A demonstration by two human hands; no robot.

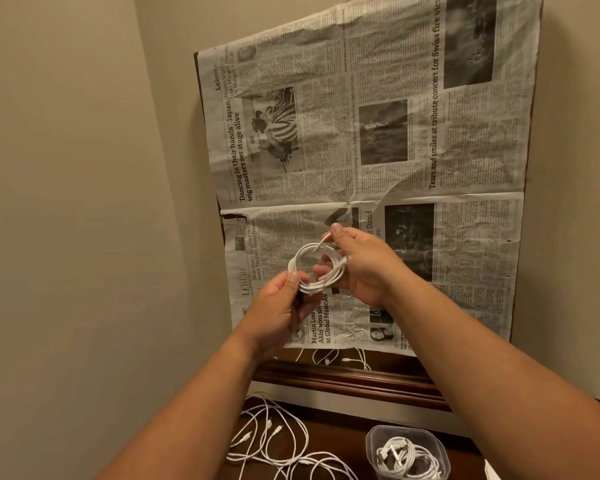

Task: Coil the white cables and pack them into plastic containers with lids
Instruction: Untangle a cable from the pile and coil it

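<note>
Plain beige wall (66,168) fills everything left of the wide, crumpled black-and-white newspaper sheet (465,150), which lies spread over a dark-edged surface. Below the newspaper's near edge, toward its left corner, a tangle of loose thin white cables (267,441) sprawls on dark brown wood (326,434). A few more white strands (336,356) show right at that near edge, by a dark wooden moulding (343,377).

L hand (278,306) is over the newspaper's near-left part, thumb & fingers pinched together on the lower-left side of a round coil of white cable (317,271). The coil sits between both hands over the paper, w/ several loops stacked. R hand (361,268) holds the coil's right side, fingers curled behind the loops, while thumb & forefinger pinch the cable's free end at the coil's top.

Below the newspaper's near edge, approx under its middle, stands an open-topped clear plastic container w/ rounded corners (373,445). It holds another coiled white cable (406,455). Both forearms reach in from the bottom of the view, crossing over the wood toward the paper.
</note>
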